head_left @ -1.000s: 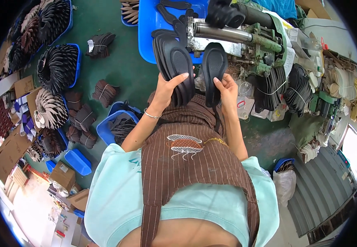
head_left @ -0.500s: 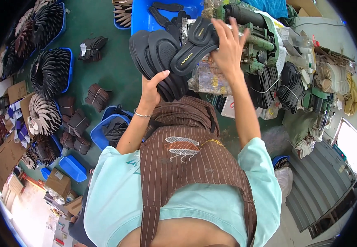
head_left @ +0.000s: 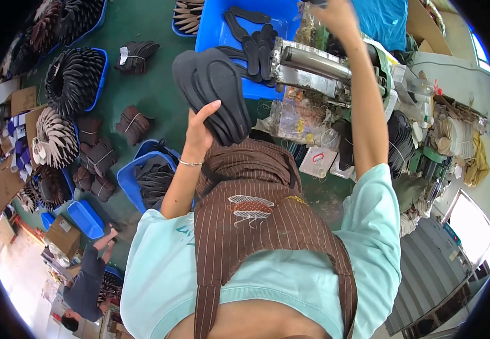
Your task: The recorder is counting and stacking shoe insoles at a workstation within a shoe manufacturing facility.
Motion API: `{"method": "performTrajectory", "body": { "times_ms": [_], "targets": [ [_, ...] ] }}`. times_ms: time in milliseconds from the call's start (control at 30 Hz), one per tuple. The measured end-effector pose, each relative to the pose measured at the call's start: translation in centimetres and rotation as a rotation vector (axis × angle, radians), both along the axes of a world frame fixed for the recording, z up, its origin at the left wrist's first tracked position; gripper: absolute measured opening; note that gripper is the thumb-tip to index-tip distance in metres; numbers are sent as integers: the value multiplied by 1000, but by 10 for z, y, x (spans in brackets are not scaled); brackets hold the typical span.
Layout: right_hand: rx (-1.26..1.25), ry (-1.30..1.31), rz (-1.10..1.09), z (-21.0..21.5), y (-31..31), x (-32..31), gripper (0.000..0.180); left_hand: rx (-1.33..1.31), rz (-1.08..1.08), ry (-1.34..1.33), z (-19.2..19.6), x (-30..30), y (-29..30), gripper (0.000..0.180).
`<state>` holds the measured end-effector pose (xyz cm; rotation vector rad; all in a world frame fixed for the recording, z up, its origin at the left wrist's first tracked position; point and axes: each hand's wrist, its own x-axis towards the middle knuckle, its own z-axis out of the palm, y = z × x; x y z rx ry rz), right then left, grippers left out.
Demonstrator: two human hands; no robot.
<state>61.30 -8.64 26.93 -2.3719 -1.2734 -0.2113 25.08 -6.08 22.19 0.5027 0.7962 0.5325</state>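
Observation:
My left hand [head_left: 201, 129] grips a fanned stack of black shoe insoles [head_left: 222, 85] at the heel end, thumb on top, and holds it upright before the apron. Near the top edge, my right hand [head_left: 338, 20] is raised, blurred and partly cut off by the frame. A dark piece, seemingly a black insole [head_left: 316, 2], shows at its fingers. Below that hand lies a green machine with a metal roller [head_left: 315, 63]. A blue bin [head_left: 214, 35] beside it contains several loose black insoles [head_left: 251, 53].
On the green floor at left lie tied brown bundles [head_left: 133, 124] and blue tubs of ringed black insoles [head_left: 75, 79]. A blue basket [head_left: 132, 183] with dark pieces stands by my left forearm. Another person [head_left: 86, 282] is at lower left. Tied stacks [head_left: 400, 135] stand at right.
My right hand has moved up and away from the stack, toward the far side of the machine. The lettered black insole that lay across the stack is gone from there. My left hand still holds the stack.

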Motion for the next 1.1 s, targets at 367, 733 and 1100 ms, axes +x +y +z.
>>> {"method": "performTrajectory", "body": {
  "times_ms": [367,733,1100],
  "targets": [
    [754,1366,-402,-37,-119,-236,20,293,-126,54,14,29,-8,36],
    [588,1445,-393,-30,-131,-230,13,265,-281,115,6,54,-39,44],
    [627,1465,-394,-60,-130,-209,18,236,-243,163,7,54,-61,34]
  ]
}}
